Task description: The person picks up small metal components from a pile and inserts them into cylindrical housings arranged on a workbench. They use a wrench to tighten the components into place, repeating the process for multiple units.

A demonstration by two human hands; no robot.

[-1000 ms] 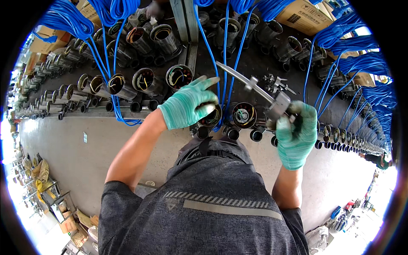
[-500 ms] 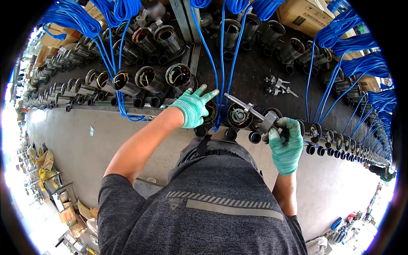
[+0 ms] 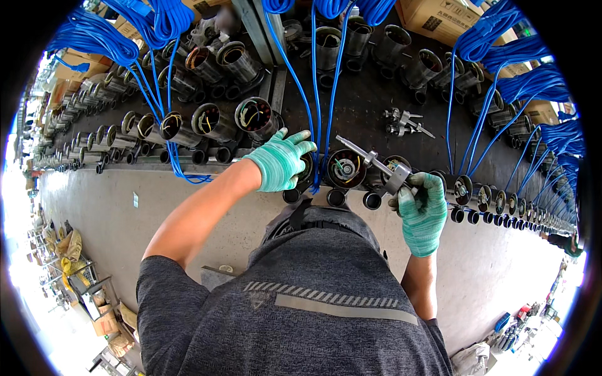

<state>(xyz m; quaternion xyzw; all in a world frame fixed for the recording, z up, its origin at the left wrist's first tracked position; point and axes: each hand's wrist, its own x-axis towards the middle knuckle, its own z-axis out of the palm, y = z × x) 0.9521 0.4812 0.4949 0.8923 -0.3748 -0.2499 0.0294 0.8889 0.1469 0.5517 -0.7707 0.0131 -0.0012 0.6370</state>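
Steel-grey, the shaft [image 3: 379,164] is above open cylinders [image 3: 347,169], its thick end [image 3: 397,180] clamped in the right hand [image 3: 422,212], likely to leave the tip [image 3: 341,139] clear; the left hand [image 3: 280,163], fingers [image 3: 303,135] apart, is beside cables [image 3: 316,88].

Pale grey floor [image 3: 113,219], dark workbench [image 3: 360,103], metal post [image 3: 258,31]

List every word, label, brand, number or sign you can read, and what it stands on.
Cardboard box, upper right: dark print and small symbols, too small to read surely.
Dark shirt: pale stripes, a bar and a small triangle; no readable word.
Metal shaft in the right hand: no writing visible.
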